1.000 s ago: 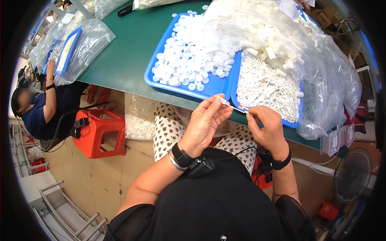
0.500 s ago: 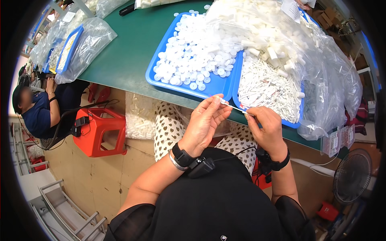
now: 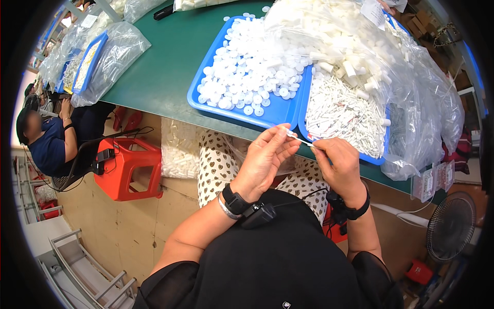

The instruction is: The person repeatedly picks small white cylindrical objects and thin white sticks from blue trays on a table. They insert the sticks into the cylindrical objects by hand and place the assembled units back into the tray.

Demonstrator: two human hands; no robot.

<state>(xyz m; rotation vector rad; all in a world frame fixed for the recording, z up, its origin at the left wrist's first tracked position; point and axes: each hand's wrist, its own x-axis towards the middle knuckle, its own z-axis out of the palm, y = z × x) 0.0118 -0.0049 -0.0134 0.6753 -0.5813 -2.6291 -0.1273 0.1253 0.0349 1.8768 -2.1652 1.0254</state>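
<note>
Near the table's front edge, a thin white stick (image 3: 303,141) spans the gap between my two hands. My left hand (image 3: 263,164) pinches its left end between thumb and forefinger, where a small white piece shows. The other end is closed in the fingertips of my right hand (image 3: 340,160). Just beyond my hands lies a blue tray (image 3: 267,114) of small white round discs (image 3: 226,85). To its right, a second blue tray (image 3: 304,121) holds a heap of thin white pieces (image 3: 339,116).
A large clear bag of cream-coloured cylinders (image 3: 355,44) slumps over both trays on the green table (image 3: 154,77). At left, a person (image 3: 51,134) sits beyond a red stool (image 3: 128,167). A black fan (image 3: 452,225) stands at lower right.
My left hand has shifted slightly right, toward my right hand, and less of the stick shows between them. Both hands keep their pinch.
</note>
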